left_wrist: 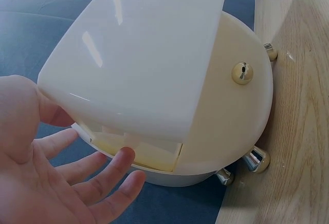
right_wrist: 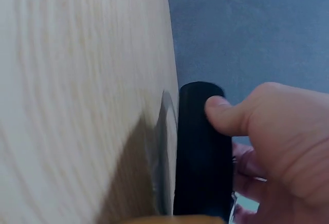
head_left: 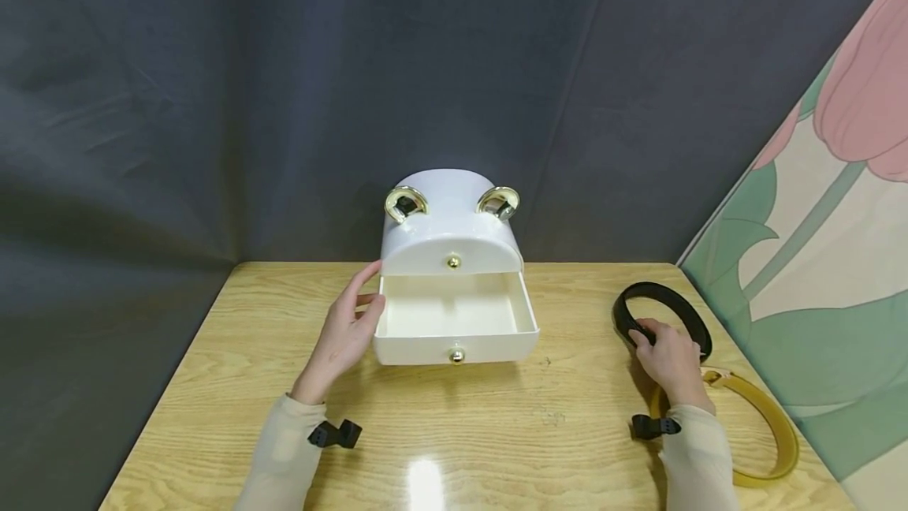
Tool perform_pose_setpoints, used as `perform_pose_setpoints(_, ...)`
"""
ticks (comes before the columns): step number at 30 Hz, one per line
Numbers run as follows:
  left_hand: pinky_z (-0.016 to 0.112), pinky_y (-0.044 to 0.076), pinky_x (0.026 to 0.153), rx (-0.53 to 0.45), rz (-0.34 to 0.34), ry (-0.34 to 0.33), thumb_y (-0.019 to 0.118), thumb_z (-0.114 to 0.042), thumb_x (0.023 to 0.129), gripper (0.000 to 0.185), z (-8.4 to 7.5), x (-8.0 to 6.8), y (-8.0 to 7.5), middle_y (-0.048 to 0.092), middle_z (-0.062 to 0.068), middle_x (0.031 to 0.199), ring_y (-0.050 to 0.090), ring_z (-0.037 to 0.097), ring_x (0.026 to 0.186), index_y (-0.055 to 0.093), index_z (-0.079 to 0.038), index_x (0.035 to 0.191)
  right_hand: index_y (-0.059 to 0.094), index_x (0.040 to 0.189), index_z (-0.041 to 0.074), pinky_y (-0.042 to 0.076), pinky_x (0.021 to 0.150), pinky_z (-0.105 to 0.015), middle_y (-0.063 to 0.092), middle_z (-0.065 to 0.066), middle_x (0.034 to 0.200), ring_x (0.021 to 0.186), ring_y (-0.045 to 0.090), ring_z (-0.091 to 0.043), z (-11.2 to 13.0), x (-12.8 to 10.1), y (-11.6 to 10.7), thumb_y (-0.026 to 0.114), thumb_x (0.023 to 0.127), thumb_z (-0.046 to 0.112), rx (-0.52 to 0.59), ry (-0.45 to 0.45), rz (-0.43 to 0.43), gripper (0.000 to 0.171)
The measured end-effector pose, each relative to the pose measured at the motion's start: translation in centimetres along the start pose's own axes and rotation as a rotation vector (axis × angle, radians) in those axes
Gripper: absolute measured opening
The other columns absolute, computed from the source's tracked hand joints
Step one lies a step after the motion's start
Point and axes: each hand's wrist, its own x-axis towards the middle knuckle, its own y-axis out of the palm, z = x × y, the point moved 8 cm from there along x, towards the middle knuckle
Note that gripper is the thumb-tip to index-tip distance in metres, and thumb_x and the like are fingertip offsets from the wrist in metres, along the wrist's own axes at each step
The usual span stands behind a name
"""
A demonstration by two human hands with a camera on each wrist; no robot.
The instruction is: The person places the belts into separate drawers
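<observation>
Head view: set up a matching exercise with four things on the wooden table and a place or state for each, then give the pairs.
1. white plastic drawer
2. black hairband
3. yellow hairband
4. left hand

A. gripped by the right hand
B. pulled open, empty
C. beside the drawer's left wall
D. flat at the table's right edge

Pairs: 1-B, 2-A, 3-D, 4-C
</observation>
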Motion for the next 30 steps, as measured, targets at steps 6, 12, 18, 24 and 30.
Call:
perform_pose_setpoints(6, 0.06, 0.054, 0.106, -0.008, -0.001, 0.007, 0.048, -0.022, 0.113, 0.055, 0.0, 0.0, -0.1, 0.038, 0.007, 0.172, 0.06, 0.038, 0.136, 0.035, -0.023, 0.167, 0.069, 0.134, -0.007, 0.048, 0.096, -0.075, 0.066, -0.039, 0.131, 0.117, 0.061, -0.063, 0.5, -0.1, -0.7, 0.065, 0.106, 0.021, 0.075, -0.045, -0.069, 0.04)
perform_pose_setpoints(12, 0.059, 0.054, 0.106, -0.012, -0.005, 0.017, 0.047, -0.022, 0.113, 0.055, -0.2, 0.0, -0.1, 0.037, 0.008, 0.172, 0.06, 0.037, 0.136, 0.036, -0.022, 0.167, 0.07, 0.133, -0.006, 0.048, 0.1, -0.075, 0.067, -0.037, 0.131, 0.121, 0.06, -0.063, 0.8, 0.1, -1.0, 0.068, 0.106, 0.024, 0.147, -0.052, -0.096, 0.04)
perform_pose_setpoints(18, 0.058, 0.055, 0.105, -0.018, -0.003, 0.013, 0.047, -0.022, 0.113, 0.055, -0.2, 0.0, 0.0, 0.037, 0.008, 0.172, 0.06, 0.037, 0.136, 0.036, -0.023, 0.167, 0.072, 0.128, -0.008, 0.047, 0.102, -0.075, 0.07, -0.037, 0.125, 0.121, 0.06, -0.062, 1.5, 0.1, -1.6, 0.071, 0.102, 0.018, 0.189, -0.085, -0.14, 0.036)
perform_pose_setpoints(24, 0.059, 0.054, 0.106, -0.027, -0.006, -0.002, 0.049, -0.021, 0.113, 0.055, -0.2, 0.0, 0.0, 0.037, 0.004, 0.172, 0.06, 0.036, 0.136, 0.037, -0.027, 0.166, 0.074, 0.124, -0.01, 0.054, 0.095, -0.071, 0.072, -0.035, 0.121, 0.117, 0.063, -0.061, 2.3, -0.1, -2.4, 0.074, 0.1, 0.014, 0.225, -0.12, -0.173, 0.034)
perform_pose_setpoints(30, 0.057, 0.054, 0.105, -0.032, -0.005, -0.008, 0.049, -0.021, 0.112, 0.055, -0.1, -0.1, 0.0, 0.037, 0.004, 0.171, 0.059, 0.035, 0.136, 0.038, -0.028, 0.165, 0.072, 0.126, -0.01, 0.054, 0.093, -0.068, 0.069, -0.036, 0.126, 0.111, 0.066, -0.059, 3.3, -0.2, -3.0, 0.071, 0.102, 0.016, 0.238, -0.123, -0.171, 0.035)
